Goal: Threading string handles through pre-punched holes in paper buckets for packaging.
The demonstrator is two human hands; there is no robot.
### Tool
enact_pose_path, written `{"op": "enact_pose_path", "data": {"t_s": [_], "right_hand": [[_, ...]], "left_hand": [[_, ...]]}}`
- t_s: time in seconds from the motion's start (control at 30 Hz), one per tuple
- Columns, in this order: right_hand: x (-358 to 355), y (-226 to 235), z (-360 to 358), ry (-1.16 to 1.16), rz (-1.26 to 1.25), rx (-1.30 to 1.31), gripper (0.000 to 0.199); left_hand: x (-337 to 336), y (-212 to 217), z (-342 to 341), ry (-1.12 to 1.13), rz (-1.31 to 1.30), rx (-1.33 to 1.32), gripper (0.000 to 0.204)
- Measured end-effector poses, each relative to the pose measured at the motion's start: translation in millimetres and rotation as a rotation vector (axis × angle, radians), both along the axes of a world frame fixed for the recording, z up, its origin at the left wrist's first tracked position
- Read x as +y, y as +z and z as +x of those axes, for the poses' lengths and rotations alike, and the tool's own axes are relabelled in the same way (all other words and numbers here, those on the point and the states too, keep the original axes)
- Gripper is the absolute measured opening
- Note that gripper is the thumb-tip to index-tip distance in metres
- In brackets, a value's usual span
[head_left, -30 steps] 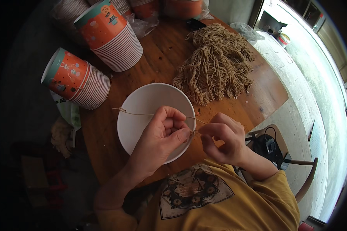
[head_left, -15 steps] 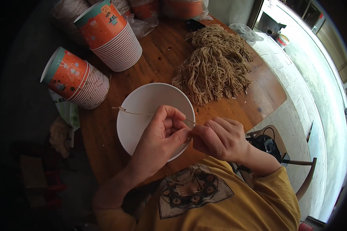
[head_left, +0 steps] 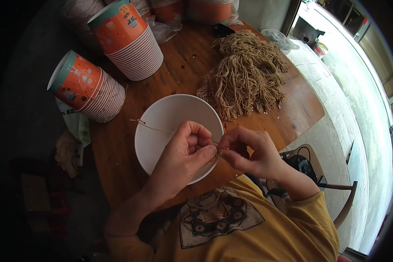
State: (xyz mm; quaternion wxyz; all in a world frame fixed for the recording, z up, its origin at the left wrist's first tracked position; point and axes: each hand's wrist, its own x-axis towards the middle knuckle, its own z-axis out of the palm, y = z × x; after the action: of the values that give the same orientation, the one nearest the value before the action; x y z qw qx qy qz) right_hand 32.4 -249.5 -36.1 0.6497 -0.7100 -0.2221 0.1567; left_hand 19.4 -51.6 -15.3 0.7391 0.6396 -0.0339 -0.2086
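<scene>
A large paper bucket (head_left: 155, 150), its white inside facing up, sits under both hands. Across its mouth runs a thin tan string (head_left: 159, 129), with a small knot and loose end over the left rim. My left hand (head_left: 185, 153) is closed on the string, thumb and forefinger pinched near the bucket's right side. Close beside those fingertips, my right hand (head_left: 255, 153) pinches the string's other end between thumb and forefinger. The fingers hide part of the string there.
Behind the bucket lies a heap of tan strings (head_left: 249, 74) on the wooden table (head_left: 301, 115). Two stacks of orange-printed paper buckets, a nearer stack (head_left: 89, 87) and a farther stack (head_left: 133, 46), lean at the left. A wooden chair (head_left: 336, 187) stands at the right.
My right hand's fingers have loosened from a tight curl into a pinch, with thumb and forefinger now showing. My left hand has barely moved.
</scene>
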Motion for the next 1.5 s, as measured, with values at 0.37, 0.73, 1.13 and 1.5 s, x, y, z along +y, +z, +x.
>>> {"op": "enact_pose_path", "data": {"t_s": [0.37, 0.73, 1.13, 1.5], "right_hand": [[1.1, -4.1, -1.4, -0.087, -0.079, -0.284, 0.007], [7.0, -13.7, -1.7, -0.168, -0.1, -0.455, 0.007], [-1.0, -17.3, 0.6, -0.143, 0.002, -0.192, 0.008], [-0.5, -26.5, 7.4, -0.039, 0.363, 0.277, 0.008]], "left_hand": [[-1.4, 4.1, 0.1, -0.014, -0.005, 0.015, 0.019], [-6.1, 2.7, -7.8, -0.106, 0.195, -0.221, 0.033], [-8.9, 5.3, -11.4, -0.018, 0.552, -0.483, 0.015], [-6.8, 3.1, -11.2, -0.008, 0.643, -0.695, 0.013]]}}
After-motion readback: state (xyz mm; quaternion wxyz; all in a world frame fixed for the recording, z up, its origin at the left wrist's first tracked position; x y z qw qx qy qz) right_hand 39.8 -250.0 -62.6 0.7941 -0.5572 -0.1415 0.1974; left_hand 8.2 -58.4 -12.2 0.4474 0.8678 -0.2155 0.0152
